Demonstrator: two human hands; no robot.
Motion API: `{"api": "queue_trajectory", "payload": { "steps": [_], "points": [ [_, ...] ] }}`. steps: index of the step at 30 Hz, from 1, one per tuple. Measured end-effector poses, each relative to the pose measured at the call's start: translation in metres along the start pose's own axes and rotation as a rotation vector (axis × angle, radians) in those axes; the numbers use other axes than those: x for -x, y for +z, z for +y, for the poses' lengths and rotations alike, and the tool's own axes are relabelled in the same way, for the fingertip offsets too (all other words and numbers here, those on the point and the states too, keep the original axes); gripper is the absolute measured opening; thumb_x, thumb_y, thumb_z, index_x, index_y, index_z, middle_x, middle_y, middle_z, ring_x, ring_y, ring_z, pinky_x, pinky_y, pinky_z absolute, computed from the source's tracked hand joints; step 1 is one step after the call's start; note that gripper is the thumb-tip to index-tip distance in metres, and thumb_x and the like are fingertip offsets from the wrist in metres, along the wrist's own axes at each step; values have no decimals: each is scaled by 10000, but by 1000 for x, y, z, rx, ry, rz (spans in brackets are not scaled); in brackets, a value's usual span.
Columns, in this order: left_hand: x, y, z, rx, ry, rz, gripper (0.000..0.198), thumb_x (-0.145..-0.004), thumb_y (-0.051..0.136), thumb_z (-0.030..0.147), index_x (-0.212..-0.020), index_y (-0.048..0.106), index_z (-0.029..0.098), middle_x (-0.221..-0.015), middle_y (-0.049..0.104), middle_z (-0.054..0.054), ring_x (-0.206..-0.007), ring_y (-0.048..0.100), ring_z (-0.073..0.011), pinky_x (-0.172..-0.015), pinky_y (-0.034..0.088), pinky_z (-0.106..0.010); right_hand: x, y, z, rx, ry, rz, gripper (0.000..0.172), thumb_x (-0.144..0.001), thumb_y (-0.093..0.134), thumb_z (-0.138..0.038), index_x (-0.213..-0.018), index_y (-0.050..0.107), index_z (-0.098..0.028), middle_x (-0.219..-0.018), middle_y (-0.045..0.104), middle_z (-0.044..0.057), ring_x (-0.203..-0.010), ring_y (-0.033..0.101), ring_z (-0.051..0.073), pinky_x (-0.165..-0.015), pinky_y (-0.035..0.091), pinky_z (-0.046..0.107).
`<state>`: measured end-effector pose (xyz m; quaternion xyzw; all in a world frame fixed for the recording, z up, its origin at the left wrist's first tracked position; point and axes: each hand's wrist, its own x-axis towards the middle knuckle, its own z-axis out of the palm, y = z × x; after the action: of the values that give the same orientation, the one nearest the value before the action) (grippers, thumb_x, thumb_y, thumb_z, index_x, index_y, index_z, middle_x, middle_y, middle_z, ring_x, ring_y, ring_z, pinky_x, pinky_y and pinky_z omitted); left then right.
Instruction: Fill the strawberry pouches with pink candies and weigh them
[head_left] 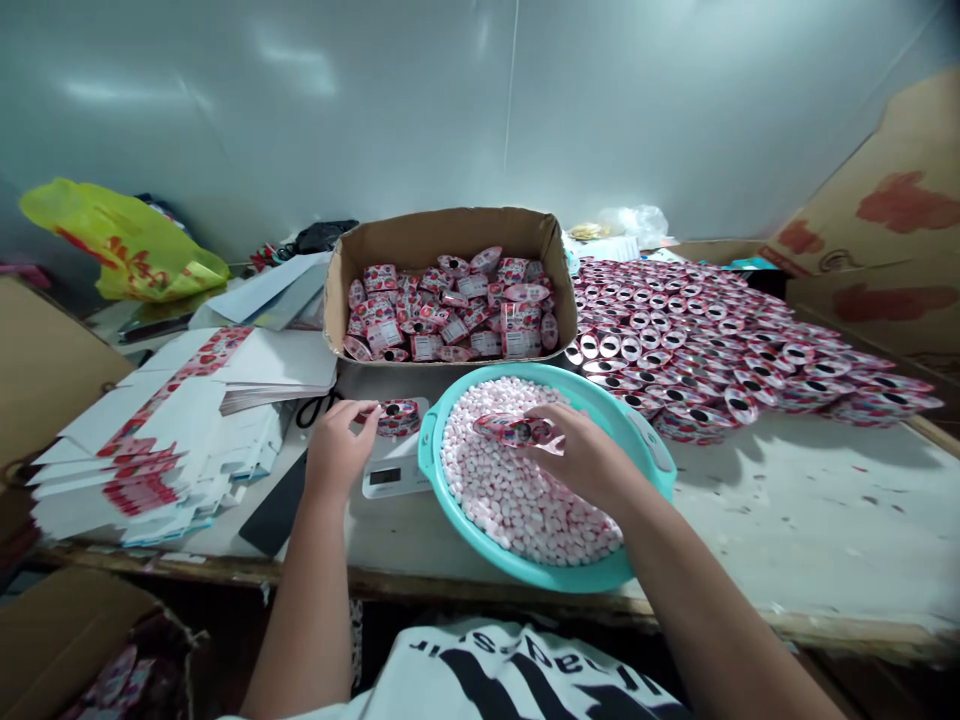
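A turquoise basin (442,505) full of small pale pink pieces stands at the table's front edge. Over those pieces my right hand (574,450) grips a small red and pink box (501,430) between thumb and fingers. Left of the basin, another such box (397,417) rests on a white digital scale (397,478). My left hand (343,440) is beside that box, thumb and index finger close together near its left end; whether they pinch anything is too small to tell.
Behind the basin stands a cardboard box (450,228) of small filled packs. Many upright open packs (690,340) crowd the right. Flat white cartons (180,400), scissors (311,408) and a dark flat object (276,508) lie left. A yellow bag (127,245) sits back left.
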<state>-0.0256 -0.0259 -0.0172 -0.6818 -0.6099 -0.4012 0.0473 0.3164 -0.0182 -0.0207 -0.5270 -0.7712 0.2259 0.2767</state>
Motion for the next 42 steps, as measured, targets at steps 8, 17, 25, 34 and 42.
{"api": "queue_trajectory", "payload": {
  "steps": [8, 17, 25, 34, 42],
  "points": [
    [5, -2, -4, -20, -23, -22, 239, -916, 571, 315, -921, 747, 153, -881, 734, -68, -761, 659, -175, -773, 522, -287, 1, 1, 1, -4, -11, 7, 361, -865, 686, -413, -1184, 621, -257, -1114, 683, 54, -900, 650, 219, -763, 512, 359],
    [-10, 14, -5, -16, -9, -27, 258, -908, 561, 336, -930, 757, 169, -934, 735, -86, -891, 684, -215, -852, 534, -327, 1, -2, -2, 10, -2, 2, 353, -859, 686, -396, -1172, 632, -242, -1122, 691, 71, -937, 659, 238, -743, 513, 358],
    [-15, 26, -11, -44, -24, -47, 252, -876, 586, 349, -925, 771, 185, -1019, 708, -111, -978, 675, -264, -935, 538, -411, 1, -2, -3, 17, 1, 12, 354, -851, 696, -358, -1179, 640, -238, -1144, 693, 81, -968, 660, 249, -743, 516, 359],
    [-13, 30, 16, 4, -16, -40, 238, -911, 577, 322, -974, 754, 177, -1100, 707, -107, -1068, 658, -250, -1015, 502, -402, 2, -7, -6, 16, -11, 4, 341, -852, 688, -329, -1176, 639, -232, -1153, 693, 93, -973, 664, 252, -778, 523, 376],
    [18, 8, 119, 78, 232, -686, 163, -862, 701, 356, -948, 723, 219, -1011, 703, -59, -978, 653, -246, -868, 493, -383, 1, -3, -2, 20, -49, 13, 336, -862, 679, -373, -1168, 623, -247, -1121, 699, 89, -935, 675, 259, -753, 530, 381]
  ]
}}
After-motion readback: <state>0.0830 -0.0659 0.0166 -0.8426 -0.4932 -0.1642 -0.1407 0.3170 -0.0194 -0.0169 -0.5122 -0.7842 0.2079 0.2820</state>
